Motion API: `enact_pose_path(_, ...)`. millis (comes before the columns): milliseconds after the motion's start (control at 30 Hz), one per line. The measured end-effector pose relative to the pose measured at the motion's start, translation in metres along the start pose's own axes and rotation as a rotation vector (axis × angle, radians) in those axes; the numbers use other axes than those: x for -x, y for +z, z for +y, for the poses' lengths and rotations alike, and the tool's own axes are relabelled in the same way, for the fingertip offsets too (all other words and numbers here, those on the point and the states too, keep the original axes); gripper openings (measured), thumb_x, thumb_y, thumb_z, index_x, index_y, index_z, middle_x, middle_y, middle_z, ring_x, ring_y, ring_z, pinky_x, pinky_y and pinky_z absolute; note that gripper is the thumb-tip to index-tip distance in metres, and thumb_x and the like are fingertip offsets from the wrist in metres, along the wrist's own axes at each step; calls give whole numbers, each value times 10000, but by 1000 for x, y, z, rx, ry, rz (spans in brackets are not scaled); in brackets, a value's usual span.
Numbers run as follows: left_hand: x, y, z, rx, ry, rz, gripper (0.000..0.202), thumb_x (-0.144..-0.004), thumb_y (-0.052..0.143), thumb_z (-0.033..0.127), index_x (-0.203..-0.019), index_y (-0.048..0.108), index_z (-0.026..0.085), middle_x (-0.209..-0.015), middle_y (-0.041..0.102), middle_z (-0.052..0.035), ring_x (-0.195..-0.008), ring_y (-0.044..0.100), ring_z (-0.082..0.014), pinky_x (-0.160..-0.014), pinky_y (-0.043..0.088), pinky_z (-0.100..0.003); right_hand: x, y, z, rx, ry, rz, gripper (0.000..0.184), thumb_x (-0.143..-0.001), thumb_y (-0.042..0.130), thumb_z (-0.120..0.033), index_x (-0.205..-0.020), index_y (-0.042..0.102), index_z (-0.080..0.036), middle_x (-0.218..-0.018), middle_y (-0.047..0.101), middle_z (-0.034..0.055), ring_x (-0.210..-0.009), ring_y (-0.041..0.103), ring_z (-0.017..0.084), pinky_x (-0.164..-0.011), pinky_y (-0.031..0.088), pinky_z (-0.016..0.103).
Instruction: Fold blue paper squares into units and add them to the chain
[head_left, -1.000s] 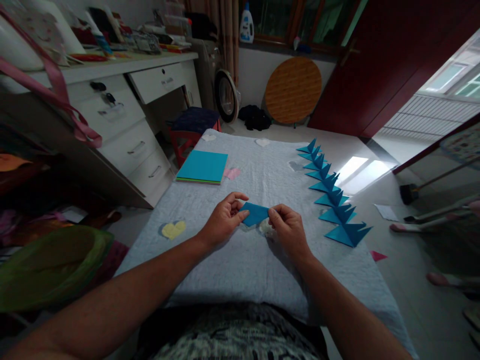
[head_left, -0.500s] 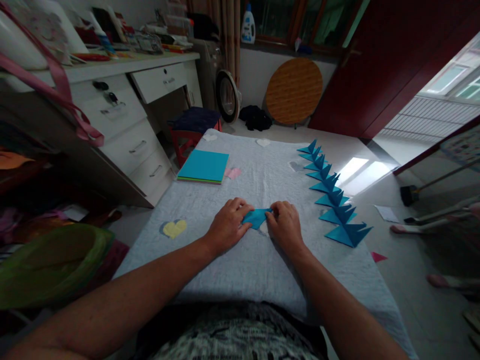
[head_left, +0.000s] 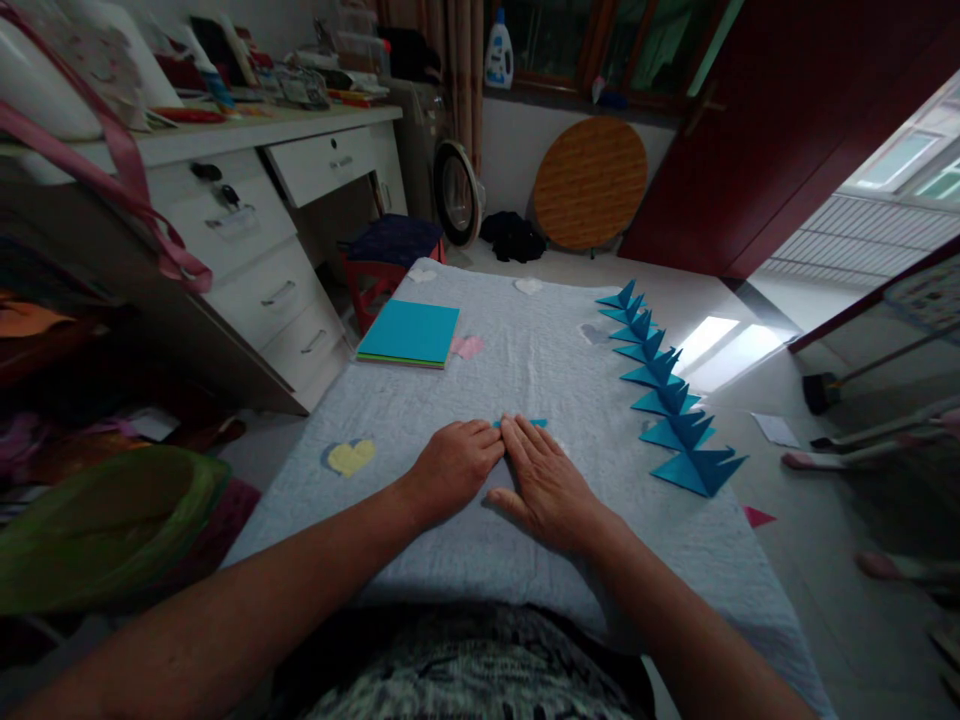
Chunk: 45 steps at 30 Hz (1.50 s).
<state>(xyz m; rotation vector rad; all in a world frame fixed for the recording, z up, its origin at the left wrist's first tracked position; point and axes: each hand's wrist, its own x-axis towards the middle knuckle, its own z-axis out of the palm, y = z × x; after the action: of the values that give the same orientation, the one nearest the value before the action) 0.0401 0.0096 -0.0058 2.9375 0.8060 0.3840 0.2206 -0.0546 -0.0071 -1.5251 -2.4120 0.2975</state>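
Note:
A small folded piece of blue origami paper (head_left: pixel 538 423) lies on the cloth-covered table, mostly hidden under my hands. My right hand (head_left: pixel 546 482) is spread flat over it, thumb apart, fingers pointing away from me. Against its fingertips, my left hand (head_left: pixel 456 462) has its fingers bent and pressed together at the paper's left end; the thumb is out of sight. To the right stands a row of several folded blue paper cranes (head_left: pixel 694 468). A stack of square origami paper (head_left: pixel 411 332), blue on top, rests at the table's far left.
The table is covered by a pale cloth (head_left: pixel 420 560) with heart patches. At left are a white drawer desk (head_left: pixel 259 270) and a green-lined bin (head_left: pixel 112 530). Beyond the table are a red stool (head_left: pixel 367 280), an open washing machine door (head_left: pixel 457 195) and a round wooden board (head_left: pixel 591 183).
My right hand has gone from pinching the paper's right end to lying flat across it, further left. The paper is now mostly covered. My left hand stays at its left end, fingers closer together.

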Motion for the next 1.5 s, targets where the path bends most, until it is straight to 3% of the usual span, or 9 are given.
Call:
enact_pose_path(200,5,-8,3,-57,8,-32,141,-959,553,171,-1024,671,128,-1033,715,-106,-960,651,-253,-825,515,-408,4,-5,7,82,104,-26,793,-949,476,-608,-1522,358,-73,-1602,292,226,-1493,276,340,-1186,289,528)
enact_pose_path(367,5,-6,3,-18,-47,24,137,-951,553,172,-915,683,148,-955,713,-93,-904,649,-250,-802,501,-403,5,-8,15,148,228,14,743,-956,504,-539,-1493,393,-38,-1574,341,247,-1471,310,376,-1168,280,554)
enact_pose_path(567,2,-3,-7,140,-222,101,89,-895,667,245,-918,666,159,-928,696,-74,-893,624,-245,-807,503,-377,-2,-9,23,114,279,179,367,-998,437,-299,-1240,629,-102,-1387,591,195,-1293,513,327,-1084,365,492)
enact_pose_path(700,1,-3,-9,276,-296,135,160,-892,642,163,-1052,642,173,-1014,706,-68,-935,653,-223,-844,516,-351,-5,-10,26,-6,242,240,253,-946,492,-250,-1132,632,-150,-1179,671,146,-1092,568,287,-979,415,438)
enact_pose_path(833,0,-3,-9,316,-314,154,236,-899,591,114,-1122,625,183,-1081,698,-73,-979,667,-220,-877,524,-349,-5,-12,25,-15,230,254,264,-904,531,-244,-1137,605,-145,-1081,655,138,-1013,545,290,-916,406,427)
enact_pose_path(1033,-5,-3,-13,333,-348,186,210,-877,553,93,-1045,644,182,-1013,691,-62,-924,659,-213,-857,527,-354,-5,-11,24,-37,237,253,170,-890,518,-223,-1028,609,-183,-957,627,91,-920,542,259,-845,391,386)
enact_pose_path(1200,-5,-4,-14,435,-343,189,329,-775,567,48,-1072,646,167,-1006,676,-63,-896,647,-202,-838,530,-338,-7,-7,26,-15,285,293,239,-873,530,-224,-1094,610,-182,-1078,620,122,-1034,542,283,-921,374,414)
enact_pose_path(1333,-5,-5,-12,423,-277,167,338,-778,643,127,-1111,637,178,-1072,676,-77,-1009,625,-238,-926,503,-384,-9,-5,26,-33,268,290,397,-864,517,-220,-1254,554,-153,-1219,621,166,-1137,526,312,-980,359,448)
enact_pose_path(1500,-6,-5,-11,332,-231,125,313,-823,725,300,-1104,636,194,-1094,665,-82,-1042,605,-264,-959,479,-429,-12,-4,25,-29,279,271,431,-827,526,-221,-1249,571,-143,-1132,654,153,-1084,534,322,-955,367,468)
